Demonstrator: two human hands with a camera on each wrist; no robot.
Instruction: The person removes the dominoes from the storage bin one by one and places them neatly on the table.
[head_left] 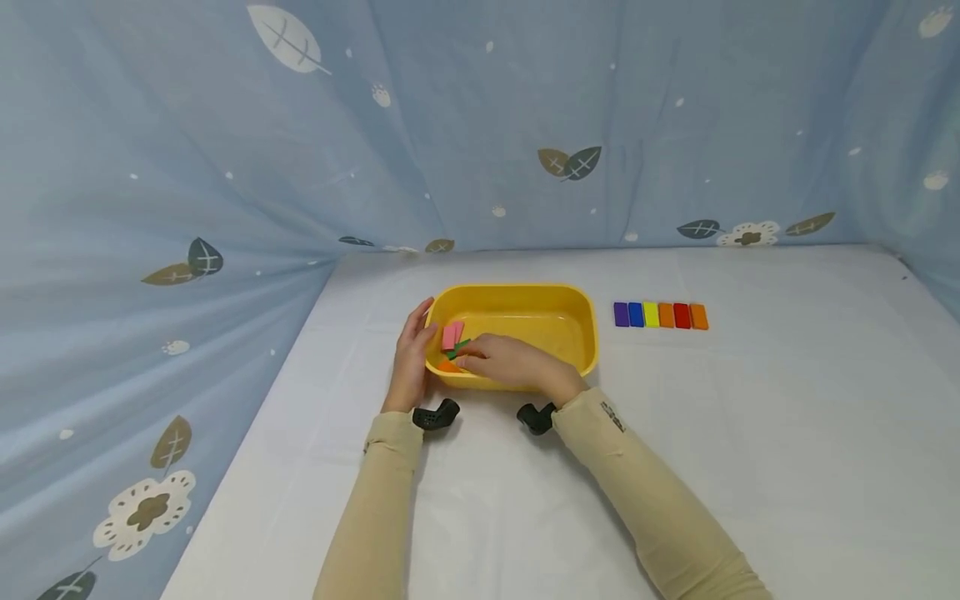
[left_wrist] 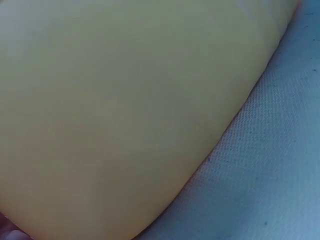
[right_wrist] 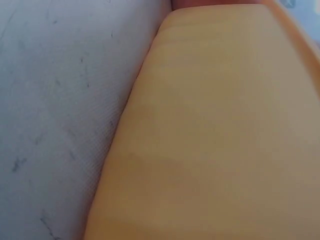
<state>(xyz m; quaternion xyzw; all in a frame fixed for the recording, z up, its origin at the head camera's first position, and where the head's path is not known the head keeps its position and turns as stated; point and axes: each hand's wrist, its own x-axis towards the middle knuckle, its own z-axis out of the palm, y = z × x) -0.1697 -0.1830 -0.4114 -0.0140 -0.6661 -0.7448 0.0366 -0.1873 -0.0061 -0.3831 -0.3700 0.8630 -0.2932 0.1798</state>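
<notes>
A yellow plastic tub [head_left: 525,381] stands on the white cloth, its outer wall filling much of both wrist views. At its left end my left hand [head_left: 410,360] grips the wall, thumb at the rim and fingers along the outside. My right hand [head_left: 510,360] reaches over the near rim into the tub's left part, fingers bent down among small coloured blocks. Pink blocks [head_left: 449,337] lie by the left wall. Green blocks [head_left: 462,343] are at the right fingertips, and an orange block [head_left: 447,367] lies nearest me. Whether those fingertips pinch a block is unclear.
To the tub's right, a row of small flat blocks runs from purple [head_left: 621,314] through blue, yellow, orange and red to another orange block [head_left: 699,317]. A blue leaf-patterned curtain [head_left: 480,125] hangs behind and to the left. Black wrist devices [head_left: 437,415] sit near the tub's front.
</notes>
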